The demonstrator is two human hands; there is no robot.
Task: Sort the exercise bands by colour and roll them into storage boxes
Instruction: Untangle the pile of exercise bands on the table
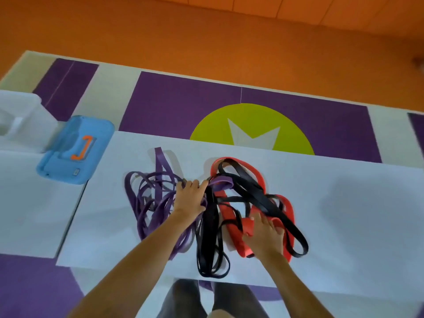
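Grey-trousered legs [190, 299] fill the near edge, cut off by the frame, and two bare forearms reach from there over a white table [344, 191]. The whole view is soft, so the fine detail of the fingers is hard to read.

The left hand [191, 198] sits on the right side of the purple bands [149, 203]. Its fingers are curled, with the tips buried in the tangle, so it grips those bands; which strands it has hold of cannot be made out.

The right hand [263, 235] lies on the near part of the red band [238, 246], fingers a little spread over it and thumb against a fold. Whether it pinches the band or only presses it I cannot tell, as the palm hides the contact.

All the bands lie loose on the table, none in a box. The purple heap is on the left. The black bands [211, 237] run down the middle and loop across the red band on the right, hiding much of it. One purple loop [221, 182] is caught in the far side of that red and black tangle.

At the far left stands a blue case [75, 150] with an orange handle. Beyond it a pale box [20, 120] is cut off by the frame edge and too blurred to see inside.
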